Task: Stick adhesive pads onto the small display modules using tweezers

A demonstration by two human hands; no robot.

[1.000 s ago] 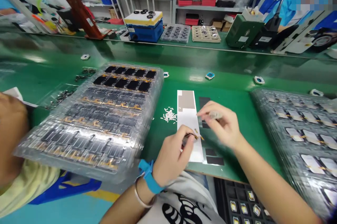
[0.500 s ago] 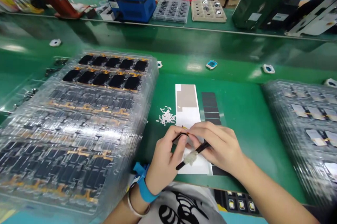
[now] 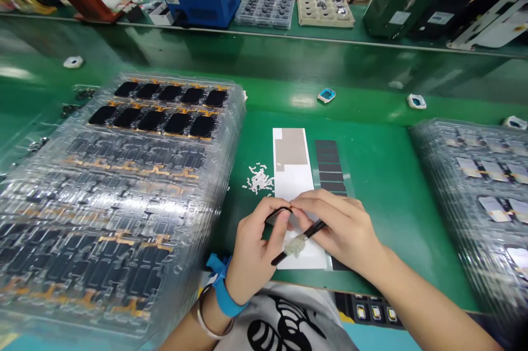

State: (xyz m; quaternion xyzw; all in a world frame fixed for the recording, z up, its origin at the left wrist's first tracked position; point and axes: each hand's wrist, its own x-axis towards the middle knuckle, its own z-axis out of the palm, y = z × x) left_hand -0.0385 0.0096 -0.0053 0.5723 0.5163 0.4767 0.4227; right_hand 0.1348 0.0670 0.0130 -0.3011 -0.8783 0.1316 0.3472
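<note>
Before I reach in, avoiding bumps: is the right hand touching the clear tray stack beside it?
Apart: the head view shows green mat between right hand and clear tray stack.

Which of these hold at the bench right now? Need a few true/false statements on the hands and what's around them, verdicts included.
1. A bright blue strap circles the wrist of the left hand. True.
2. The right hand holds a slim black stick bearing a whitish wad. True.
3. Small white scraps lie on the long white sheet. False: they lie on the green bench mat, left of the sheet.
4. The dark striped strip lies left of the white sheet. False: it lies to its right.
5. The stacked clear plastic trays on the left hold black panels with orange flex strips. True.
</note>
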